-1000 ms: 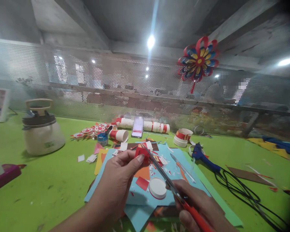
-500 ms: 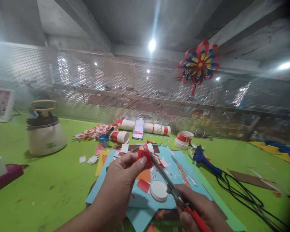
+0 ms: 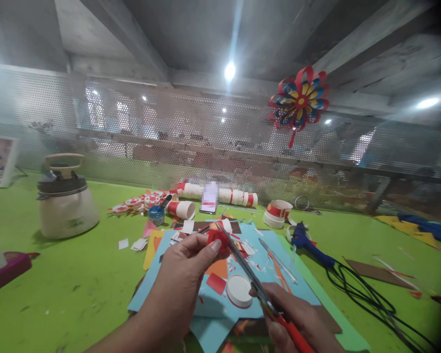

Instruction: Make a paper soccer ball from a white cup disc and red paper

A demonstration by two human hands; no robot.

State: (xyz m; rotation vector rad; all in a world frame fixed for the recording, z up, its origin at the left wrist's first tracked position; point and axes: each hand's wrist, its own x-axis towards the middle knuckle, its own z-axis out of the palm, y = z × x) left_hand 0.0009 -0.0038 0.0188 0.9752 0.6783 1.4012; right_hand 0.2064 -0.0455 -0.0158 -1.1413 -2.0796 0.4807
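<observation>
Between the thumb and fingers of my left hand (image 3: 191,264) is a small red paper piece (image 3: 217,236). My right hand (image 3: 294,314) is closed round the red handles of the scissors (image 3: 247,269), whose long blades reach up and left to the red piece's right edge. Below them, light blue paper (image 3: 215,314) carries a round white lid (image 3: 239,291), a red paper scrap (image 3: 216,283) and small cuttings. A clear pen-like stick (image 3: 279,262) lies to the right on the blue paper.
Behind stand a phone (image 3: 208,197), a long white-and-red tube (image 3: 231,195), a blue jar (image 3: 156,215) and cardboard rings (image 3: 278,213). A large jug (image 3: 68,206) is at left; a blue glue gun (image 3: 312,247) with a black cable lies at right.
The whole view has shifted slightly, so objects sit a little further left. Both hands keep nearly the same pose, with the scissor blades still at the red piece.
</observation>
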